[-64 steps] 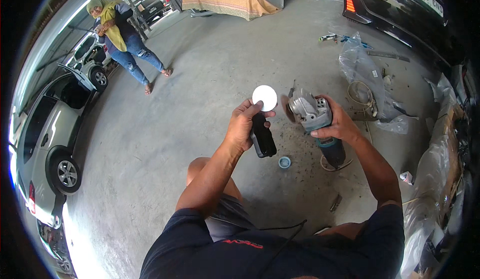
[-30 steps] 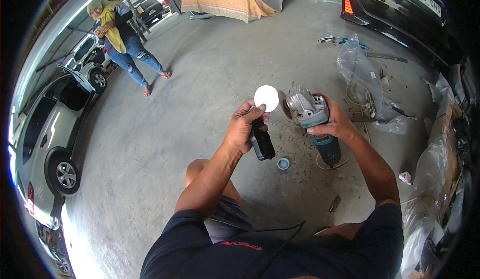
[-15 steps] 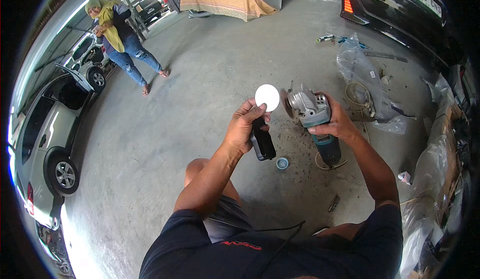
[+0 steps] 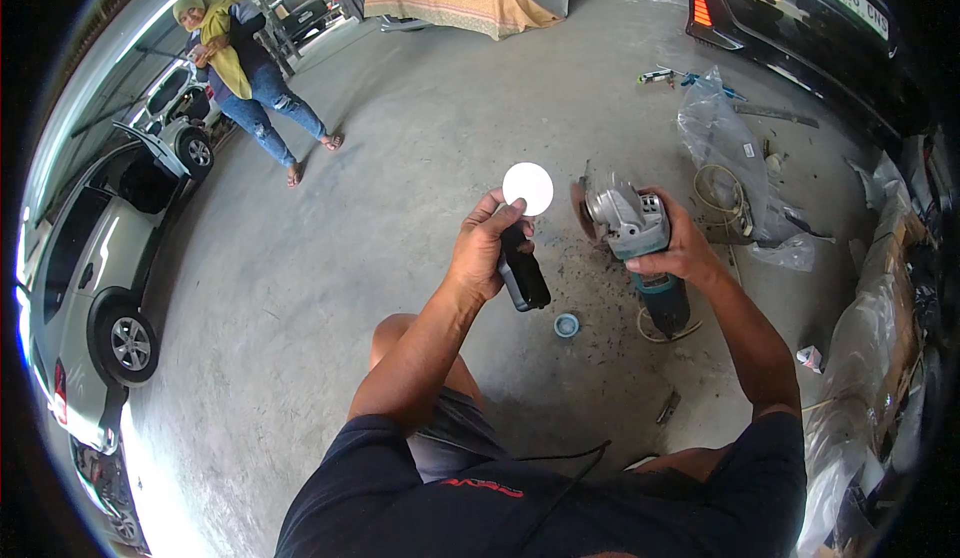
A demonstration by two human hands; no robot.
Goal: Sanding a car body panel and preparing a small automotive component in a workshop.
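Observation:
My left hand [image 4: 478, 255] is closed on a flat white round disc [image 4: 528, 189], its thumb pressed on the lower edge. A black, glossy, box-shaped piece [image 4: 525, 281] hangs below the disc in the same hand; its exact kind I cannot make out. My right hand [image 4: 684, 246] grips an angle grinder [image 4: 637, 220] around its grey metal head. The teal and dark body points down toward the floor. The grinder's worn brown wheel [image 4: 582, 210] faces the white disc, with a gap between them. Under my hands, a small round blue-white lid-like thing [image 4: 567, 325] lies on the floor.
Dark debris [image 4: 610, 348] is scattered below the grinder. Clear plastic sheeting [image 4: 722, 138] and a coiled cord [image 4: 718, 186] lie on the right. A black car [image 4: 770, 28] stands back right, a silver car [image 4: 80, 288] left. A person [image 4: 245, 68] stands back left.
My left hand has shifted slightly left and up with the white disc and the black piece. The grinder has moved slightly right in my right hand, widening the gap.

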